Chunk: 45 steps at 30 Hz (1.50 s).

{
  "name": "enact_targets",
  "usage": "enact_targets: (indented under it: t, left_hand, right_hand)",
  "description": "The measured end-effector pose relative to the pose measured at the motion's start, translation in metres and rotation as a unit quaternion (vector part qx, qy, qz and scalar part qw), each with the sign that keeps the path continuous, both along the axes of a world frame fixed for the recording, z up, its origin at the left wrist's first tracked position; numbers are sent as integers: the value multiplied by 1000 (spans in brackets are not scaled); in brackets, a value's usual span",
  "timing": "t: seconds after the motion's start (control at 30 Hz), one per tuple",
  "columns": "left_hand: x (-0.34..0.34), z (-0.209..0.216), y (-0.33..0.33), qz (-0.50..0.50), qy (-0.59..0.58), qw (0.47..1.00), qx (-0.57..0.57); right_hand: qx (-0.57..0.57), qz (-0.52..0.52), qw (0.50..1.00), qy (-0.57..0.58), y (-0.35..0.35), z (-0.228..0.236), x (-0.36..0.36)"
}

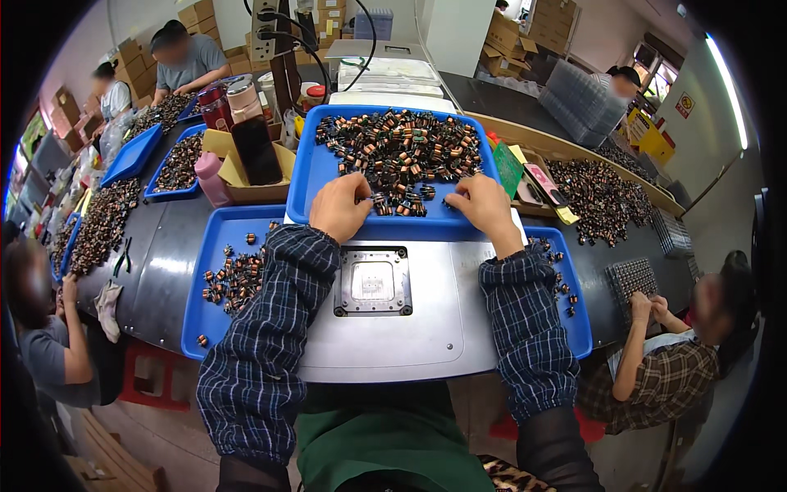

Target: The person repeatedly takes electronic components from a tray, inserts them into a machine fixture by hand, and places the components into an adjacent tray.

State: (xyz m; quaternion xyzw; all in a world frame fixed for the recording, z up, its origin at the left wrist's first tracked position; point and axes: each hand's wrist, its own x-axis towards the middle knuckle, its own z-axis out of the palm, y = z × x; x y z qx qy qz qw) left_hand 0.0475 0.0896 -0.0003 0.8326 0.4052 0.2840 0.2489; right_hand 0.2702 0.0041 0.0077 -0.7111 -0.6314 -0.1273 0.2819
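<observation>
A blue tray [305,168] in front of me holds a heap of small copper-wound coils [402,148] with black ends. Inside its near left part is my left hand [340,208], fingers curled and closed at the near edge of the heap; what they hold is hidden. Across the tray, my right hand [487,205] pinches a small dark-ended coil [449,202] between thumb and fingers, mostly covered by the fingertips. Below the hands lies a silver machine top [426,328] with a square metal fixture [374,281] set into it.
Lower blue trays with loose coils flank the machine, left [215,287] and right [580,320]. A box with a phone [256,152] stands behind the left one. Coil piles [602,197] cover the right bench. Co-workers sit at left [61,328] and right [672,353].
</observation>
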Motion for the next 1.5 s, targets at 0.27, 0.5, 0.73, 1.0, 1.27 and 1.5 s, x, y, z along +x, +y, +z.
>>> enact_targets:
  t: [0.27, 0.5, 0.73, 1.0, 1.27, 1.5]
  left_hand:
    - [-20, 10, -37, -25, -190, 979, 63]
    - [-54, -4, -71, -110, -164, 979, -52]
    - [-55, -4, -75, -39, -198, 979, -29]
    - [-56, -5, -75, -76, -134, 987, -35]
    - [-55, -6, -80, -90, -130, 987, -18]
    - [-53, -9, -78, -100, -121, 988, 10]
  right_hand:
    - [-76, 39, 992, 90, -8, 4, -2]
    - [-141, 274, 884, 351, -28, 21, -51]
    - [-150, 325, 926, 124, -46, -2, -102]
    - [-142, 314, 934, 95, -45, -5, -105]
    - [-154, 285, 945, 36, -47, -1, -108]
    - [-132, 307, 941, 59, -43, -7, -107]
